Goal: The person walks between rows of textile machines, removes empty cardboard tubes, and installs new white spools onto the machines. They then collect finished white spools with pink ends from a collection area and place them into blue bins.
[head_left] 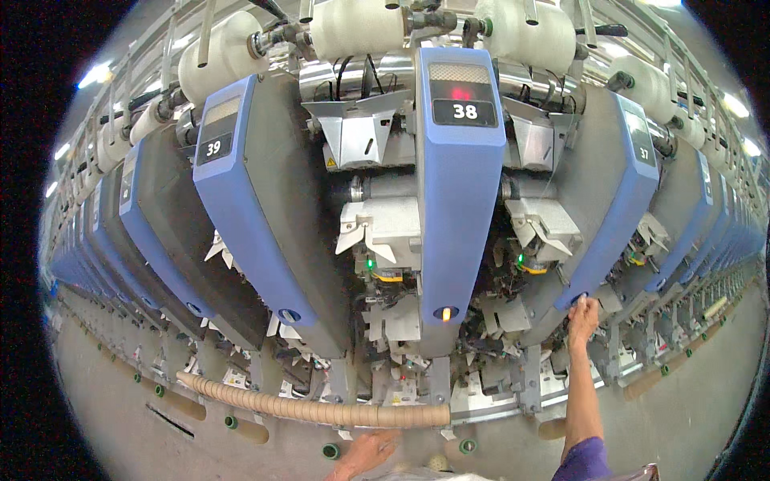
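Note:
My right hand [584, 319] reaches forward to the blue front of the winding unit [605, 232] right of centre. Its fingers are closed on the small round knob [579, 299] near that unit's lower end, hiding part of it. Low in the middle, my left hand [369, 450] is just below a long row of nested tan paper cones [321, 411]. Its fingers point right and look loosely stretched out, with nothing seen in them; whether they touch the cones I cannot tell. The middle winding unit [461, 200] has an orange-lit knob [447, 314] and a red light.
White yarn packages [357, 28] sit along the top of the machine. Similar blue-fronted units [233, 200] curve away on both sides. Green-ended tubes [330, 451] stand low in front, above the grey floor [281, 457]. Metal brackets [377, 228] and guides fill the gaps between units.

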Motion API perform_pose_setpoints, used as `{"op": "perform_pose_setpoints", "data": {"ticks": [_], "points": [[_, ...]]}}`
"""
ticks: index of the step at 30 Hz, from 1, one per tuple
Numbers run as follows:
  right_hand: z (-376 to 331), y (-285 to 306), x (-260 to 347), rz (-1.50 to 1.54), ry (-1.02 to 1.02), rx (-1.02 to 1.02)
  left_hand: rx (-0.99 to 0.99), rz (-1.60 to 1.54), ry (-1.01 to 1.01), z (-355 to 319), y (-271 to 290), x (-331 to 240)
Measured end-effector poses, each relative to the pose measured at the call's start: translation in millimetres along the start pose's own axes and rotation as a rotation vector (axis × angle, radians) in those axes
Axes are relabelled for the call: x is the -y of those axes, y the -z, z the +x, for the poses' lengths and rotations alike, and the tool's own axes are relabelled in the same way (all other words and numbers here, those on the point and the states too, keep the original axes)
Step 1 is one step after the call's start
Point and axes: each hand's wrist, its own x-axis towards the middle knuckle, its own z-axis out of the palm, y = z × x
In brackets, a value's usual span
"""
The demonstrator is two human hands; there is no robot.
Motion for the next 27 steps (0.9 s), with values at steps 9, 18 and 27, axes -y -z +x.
{"op": "perform_pose_setpoints", "data": {"ticks": [9, 18, 27], "points": [[-33.4, 21.7, 78.8, -0.687, 0.587, 0.043, -0.416, 0.052, -0.518, 104.8, 115.8, -60.5], [-156.6, -51.1, 252.0, -0.474, 0.877, 0.195, -1.02, 0.256, -0.536, 228.7, 333.1, -197.1], [-140.2, -212.1, 331.7, -0.606, 1.186, -0.191, -1.608, 0.897, -0.678, 354.9, 464.1, -254.1]]}}
